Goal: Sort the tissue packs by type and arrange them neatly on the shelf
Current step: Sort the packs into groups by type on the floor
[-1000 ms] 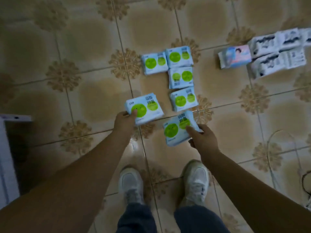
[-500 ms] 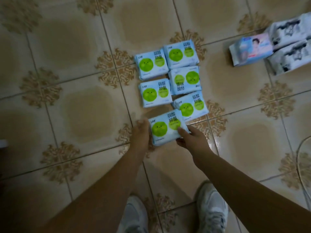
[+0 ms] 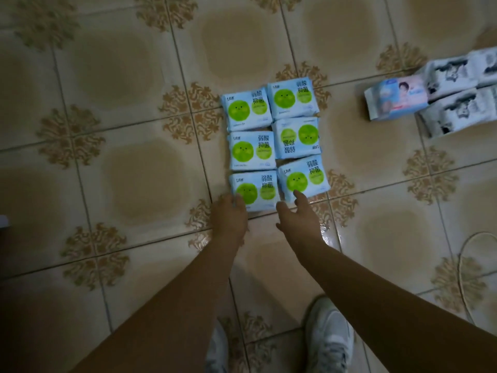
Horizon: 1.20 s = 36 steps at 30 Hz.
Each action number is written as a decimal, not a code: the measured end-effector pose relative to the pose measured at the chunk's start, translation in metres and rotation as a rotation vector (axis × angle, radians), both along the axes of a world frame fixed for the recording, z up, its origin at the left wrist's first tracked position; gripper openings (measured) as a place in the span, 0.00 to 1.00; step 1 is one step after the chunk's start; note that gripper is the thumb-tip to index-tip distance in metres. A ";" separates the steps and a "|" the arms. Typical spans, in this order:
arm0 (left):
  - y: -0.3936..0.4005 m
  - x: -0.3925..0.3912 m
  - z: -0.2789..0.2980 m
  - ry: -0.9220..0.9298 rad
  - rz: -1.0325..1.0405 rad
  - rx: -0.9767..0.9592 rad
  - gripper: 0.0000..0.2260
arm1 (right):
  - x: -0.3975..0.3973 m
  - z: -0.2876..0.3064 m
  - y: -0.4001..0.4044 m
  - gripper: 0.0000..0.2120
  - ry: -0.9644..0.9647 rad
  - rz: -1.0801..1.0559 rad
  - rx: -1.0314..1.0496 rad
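A person bends over a tiled floor [image 3: 134, 162] where six green-dot tissue packs [image 3: 271, 141] lie flat in a grid of two columns and three rows, edges touching or nearly so. The left hand [image 3: 228, 216] rests with loosely straight fingers against the near-left pack [image 3: 254, 191], at the pack's 7 o'clock corner, gripping nothing. The right hand [image 3: 297, 214] is open too, one finger stretched onto the near edge of the near-right pack [image 3: 304, 180], which sits skewed, its long axis turned toward 2 o'clock rather than square with its neighbours. That skew looks like the thing to correct next: the pack lies at 12 o'clock from the right fingers, the nearer hand for the job. At 2 o'clock from the grid, well apart, a pink-and-blue pack [image 3: 396, 99] leans beside a cluster of black-and-white packs [image 3: 457, 103]. A pale cable [image 3: 462, 254] loops at the right, white shoes [image 3: 329, 335] below; no shelf is in view
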<state>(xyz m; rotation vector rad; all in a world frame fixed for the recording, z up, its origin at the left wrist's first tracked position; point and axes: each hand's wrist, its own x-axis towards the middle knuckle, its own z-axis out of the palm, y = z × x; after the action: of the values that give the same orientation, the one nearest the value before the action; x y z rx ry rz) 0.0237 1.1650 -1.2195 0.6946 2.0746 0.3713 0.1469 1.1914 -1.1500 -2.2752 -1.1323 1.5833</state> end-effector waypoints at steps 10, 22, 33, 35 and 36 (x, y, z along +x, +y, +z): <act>0.010 -0.099 0.257 0.257 -0.286 -0.063 0.22 | -0.032 0.260 0.033 0.28 -0.102 0.532 0.146; 0.037 -0.238 0.945 0.737 0.014 0.528 0.18 | -0.154 0.809 0.032 0.26 0.299 0.943 0.802; -0.334 -0.171 1.227 1.164 0.586 0.499 0.16 | -0.181 1.091 -0.187 0.22 0.914 1.314 1.081; -0.411 -0.148 1.243 1.195 0.698 0.451 0.16 | -0.179 1.112 -0.242 0.21 1.031 1.397 1.083; -0.449 -0.135 1.250 1.206 0.749 0.420 0.16 | -0.177 1.119 -0.270 0.22 1.085 1.434 1.068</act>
<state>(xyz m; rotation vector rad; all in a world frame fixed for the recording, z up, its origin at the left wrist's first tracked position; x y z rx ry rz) -0.1115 0.7160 0.0301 0.3295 3.4614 1.0004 -0.0297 0.9214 -0.0309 0.3116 -2.3092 1.3264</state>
